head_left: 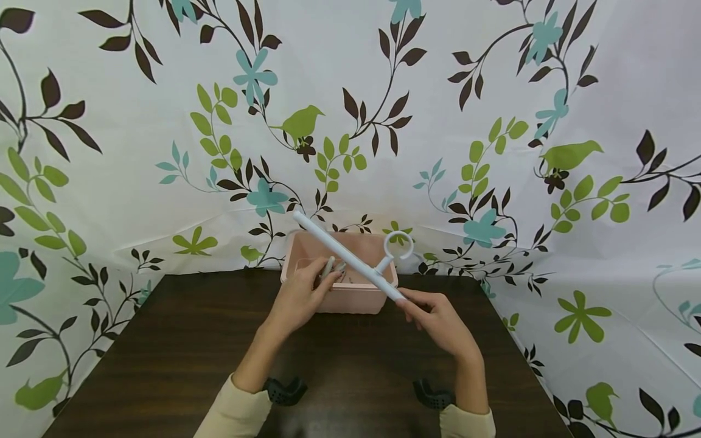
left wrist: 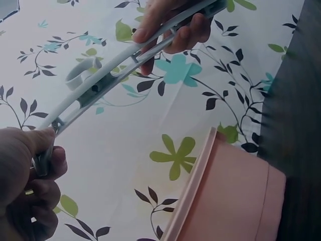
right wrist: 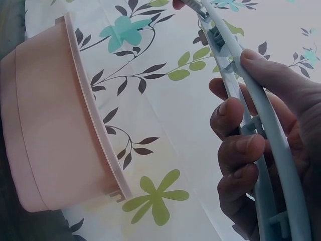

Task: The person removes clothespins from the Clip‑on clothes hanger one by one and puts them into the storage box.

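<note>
In the head view a long pale blue-white plastic rod with a ring-shaped loop on a short side stem (head_left: 350,258) runs slantwise through the middle of the frame, from the upper left near the curtain down to the lower right. The right hand (head_left: 438,319) grips its lower end, fingers curled round the bar; the right wrist view shows those fingers (right wrist: 235,150) wrapped over two parallel pale strips of the rod (right wrist: 261,120) at the right side of the frame. The left hand (head_left: 298,298) sits just left of centre, at the near rim of a pink rectangular plastic tub (head_left: 361,298), and pinches a small greyish piece at the rod. In the left wrist view, at the lower left, the thumb and fingers of this hand (left wrist: 30,170) close on the end of the curved pale rod (left wrist: 105,80), while the other hand holds it at the top of the frame.

The tub stands at the far edge of a dark brown wooden table (head_left: 164,353), against a white curtain printed with green, teal and brown leaves and birds (head_left: 493,121). Its pink wall (left wrist: 235,196) fills the lower right of the left wrist view. Cream sleeves (head_left: 235,413) cover both forearms at the bottom of the frame, and two black wrist mounts (head_left: 285,390) show beside them.
</note>
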Motion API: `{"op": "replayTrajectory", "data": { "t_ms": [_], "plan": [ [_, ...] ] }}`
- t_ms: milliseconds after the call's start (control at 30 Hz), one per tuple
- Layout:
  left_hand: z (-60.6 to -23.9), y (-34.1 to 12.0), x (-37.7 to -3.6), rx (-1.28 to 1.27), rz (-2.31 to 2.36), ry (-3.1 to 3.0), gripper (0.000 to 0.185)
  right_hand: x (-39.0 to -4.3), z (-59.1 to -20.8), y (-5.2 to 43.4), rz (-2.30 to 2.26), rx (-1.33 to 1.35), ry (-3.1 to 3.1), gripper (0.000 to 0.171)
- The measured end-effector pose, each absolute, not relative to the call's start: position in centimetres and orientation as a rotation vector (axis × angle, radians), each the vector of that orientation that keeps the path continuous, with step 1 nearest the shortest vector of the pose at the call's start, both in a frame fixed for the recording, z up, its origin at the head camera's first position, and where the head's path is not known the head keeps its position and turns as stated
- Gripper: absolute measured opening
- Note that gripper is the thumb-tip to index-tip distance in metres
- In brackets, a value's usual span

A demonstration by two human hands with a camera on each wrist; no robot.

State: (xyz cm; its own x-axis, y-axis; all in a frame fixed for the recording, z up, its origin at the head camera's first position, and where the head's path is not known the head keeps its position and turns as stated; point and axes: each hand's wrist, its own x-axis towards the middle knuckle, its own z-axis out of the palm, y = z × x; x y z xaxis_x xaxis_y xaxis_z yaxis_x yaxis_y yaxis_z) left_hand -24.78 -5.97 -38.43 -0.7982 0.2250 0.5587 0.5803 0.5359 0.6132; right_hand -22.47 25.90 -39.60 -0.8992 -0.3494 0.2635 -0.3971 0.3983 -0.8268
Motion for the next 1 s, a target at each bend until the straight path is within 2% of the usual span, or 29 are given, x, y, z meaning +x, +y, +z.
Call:
{"op": "replayTrajectory", "data": {
  "t_ms": [267, 667, 1000],
  "plan": [
    [-38.17, -5.85, -24.35, -0.562, -0.917, -2.428, 0.022, -22.47, -39.53, 25.93, 1.550, 0.678, -2.606, 0.031],
    [-38.01, -5.89, -24.07, -0.554, -0.501, -2.332, 0.020, -22.46, -39.46, 26.02, 1.520, 0.641, -2.655, 0.032],
    [-37.88, -5.89, -23.94, -0.533, -0.433, -2.348, 0.022, -22.45, -39.57, 25.97, 1.524, 0.655, -2.664, 0.028]
  ]
}}
